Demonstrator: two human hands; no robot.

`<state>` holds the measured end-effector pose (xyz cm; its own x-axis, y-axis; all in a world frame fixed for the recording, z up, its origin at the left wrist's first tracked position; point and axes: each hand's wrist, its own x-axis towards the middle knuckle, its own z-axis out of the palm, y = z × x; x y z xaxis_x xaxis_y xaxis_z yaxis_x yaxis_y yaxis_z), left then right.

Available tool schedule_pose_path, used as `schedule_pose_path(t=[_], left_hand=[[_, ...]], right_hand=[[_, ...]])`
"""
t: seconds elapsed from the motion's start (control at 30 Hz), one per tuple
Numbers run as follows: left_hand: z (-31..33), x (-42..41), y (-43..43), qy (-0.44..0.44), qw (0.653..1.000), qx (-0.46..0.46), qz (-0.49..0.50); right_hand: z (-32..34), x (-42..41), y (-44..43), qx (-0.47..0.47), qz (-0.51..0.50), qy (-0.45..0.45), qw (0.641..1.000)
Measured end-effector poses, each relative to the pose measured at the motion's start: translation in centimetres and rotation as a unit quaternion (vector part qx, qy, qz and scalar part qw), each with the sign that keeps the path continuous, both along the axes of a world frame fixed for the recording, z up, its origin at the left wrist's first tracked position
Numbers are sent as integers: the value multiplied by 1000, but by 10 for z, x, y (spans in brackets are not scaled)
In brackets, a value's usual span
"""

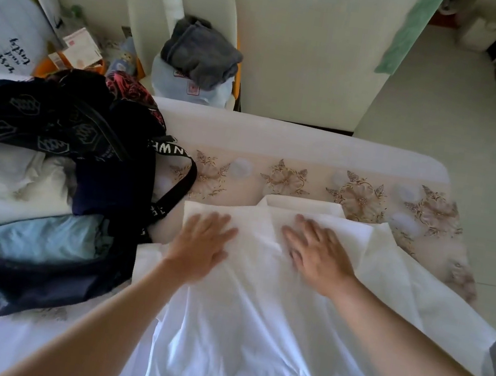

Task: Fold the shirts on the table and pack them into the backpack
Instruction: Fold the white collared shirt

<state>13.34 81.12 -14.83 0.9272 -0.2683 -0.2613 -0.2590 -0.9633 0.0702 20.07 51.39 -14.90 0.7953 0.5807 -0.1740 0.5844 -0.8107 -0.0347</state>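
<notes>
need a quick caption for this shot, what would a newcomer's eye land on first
First the white shirt spread across the middle of the table, with the left hand and the right hand pressed flat on it near the collar. Next, the dark backpack lying open at the left, with a white bundle and a light blue garment already inside.

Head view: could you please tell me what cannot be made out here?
Backpack contents: head view, the dark flap hides most; only white and pale blue cloth shows.
Shirt beneath palms: head view, left hand and right hand cover it.
Strap lettering: head view, folded and blurred.
</notes>
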Motion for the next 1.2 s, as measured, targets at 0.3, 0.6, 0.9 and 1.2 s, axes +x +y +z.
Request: schedule_pose_path(t=[0.3, 0.6, 0.9, 1.2], left_hand=[[15, -50, 31, -160, 965, -76, 195], [5, -156, -6, -76, 940, -133, 305], [28, -177, -6, -75, 711, -367, 595], [26, -196, 4, 40, 843, -264, 468]], right_hand=[[14, -18, 32, -58, -110, 64, 990], [3, -148, 65, 83, 27, 60, 994], [4, -166, 57, 1, -9, 125, 992], [11, -199, 51, 0, -55, 114, 992]])
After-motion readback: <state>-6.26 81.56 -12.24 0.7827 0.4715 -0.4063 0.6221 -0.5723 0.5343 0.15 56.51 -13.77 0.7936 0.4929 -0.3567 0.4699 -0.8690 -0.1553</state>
